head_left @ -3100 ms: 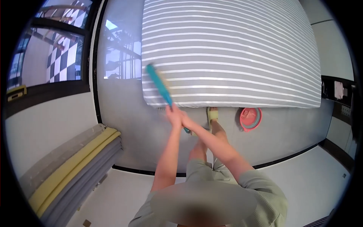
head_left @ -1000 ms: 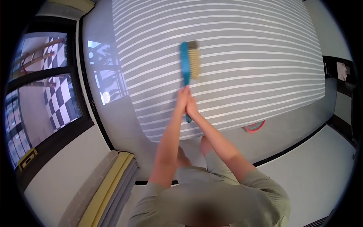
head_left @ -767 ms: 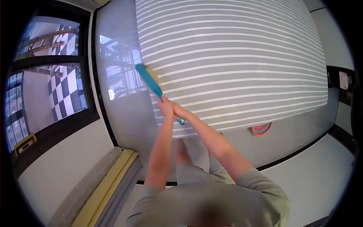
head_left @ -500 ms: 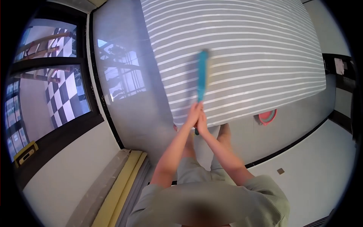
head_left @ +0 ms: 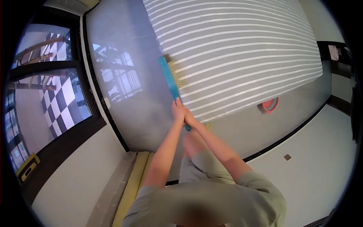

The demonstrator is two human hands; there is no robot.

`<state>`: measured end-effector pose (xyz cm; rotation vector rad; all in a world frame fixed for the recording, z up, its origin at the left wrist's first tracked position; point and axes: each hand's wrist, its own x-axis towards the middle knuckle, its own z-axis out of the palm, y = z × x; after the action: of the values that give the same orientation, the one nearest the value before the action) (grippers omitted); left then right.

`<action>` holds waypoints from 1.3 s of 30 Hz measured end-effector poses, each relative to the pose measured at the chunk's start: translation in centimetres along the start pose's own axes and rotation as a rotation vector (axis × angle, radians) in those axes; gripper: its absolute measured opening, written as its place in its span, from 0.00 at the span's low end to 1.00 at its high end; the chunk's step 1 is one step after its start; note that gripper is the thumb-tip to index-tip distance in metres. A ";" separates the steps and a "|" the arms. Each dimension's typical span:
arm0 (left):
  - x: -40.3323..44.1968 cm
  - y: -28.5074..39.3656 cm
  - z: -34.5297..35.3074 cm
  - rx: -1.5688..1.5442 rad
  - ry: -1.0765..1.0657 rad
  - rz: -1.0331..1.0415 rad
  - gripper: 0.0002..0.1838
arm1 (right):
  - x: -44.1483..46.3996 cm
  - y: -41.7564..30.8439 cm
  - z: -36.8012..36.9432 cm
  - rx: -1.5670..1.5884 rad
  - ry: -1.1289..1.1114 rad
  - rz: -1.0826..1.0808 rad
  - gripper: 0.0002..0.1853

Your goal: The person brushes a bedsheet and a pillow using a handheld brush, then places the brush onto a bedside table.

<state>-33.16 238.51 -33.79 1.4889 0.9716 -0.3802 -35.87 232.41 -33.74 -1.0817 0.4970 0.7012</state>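
A blue bed brush [head_left: 167,73] with pale bristles extends past the left edge of the bed [head_left: 242,56], which is covered by a grey sheet with white stripes. The bristles face right, towards the side of the sheet. My left hand [head_left: 177,109] is wrapped around the brush handle. Just below and to the right, my right hand [head_left: 189,116] is closed on the same handle, the two hands touching. The blue end of the handle sticks out under them.
A pink basin [head_left: 270,105] is on the grey floor [head_left: 151,125] by the bed's near edge. To the left is a dark-framed window [head_left: 49,64], with a yellow tool [head_left: 27,167] on its sill. Rolled yellow material [head_left: 134,181] lies along the wall below.
Both hands have moved the brush left, from over the striped sheet to the bed's left edge. It has turned so its bristles show. My view and legs have shifted too.
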 end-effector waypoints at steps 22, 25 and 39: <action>16.1 18.5 3.7 0.348 -0.291 0.210 0.12 | 19.6 -12.4 5.3 0.191 0.406 -0.202 0.18; 19.1 20.4 2.5 0.164 -0.062 0.179 0.13 | 22.2 -15.6 6.5 -0.002 0.101 -0.161 0.18; 25.5 22.9 3.9 0.758 -0.550 0.495 0.19 | 23.8 -21.6 10.6 0.456 0.619 -0.362 0.18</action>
<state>0.19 246.12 -38.22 2.0706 -0.0239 -0.7905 -3.58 242.21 -32.21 -0.9035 0.9097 -0.0884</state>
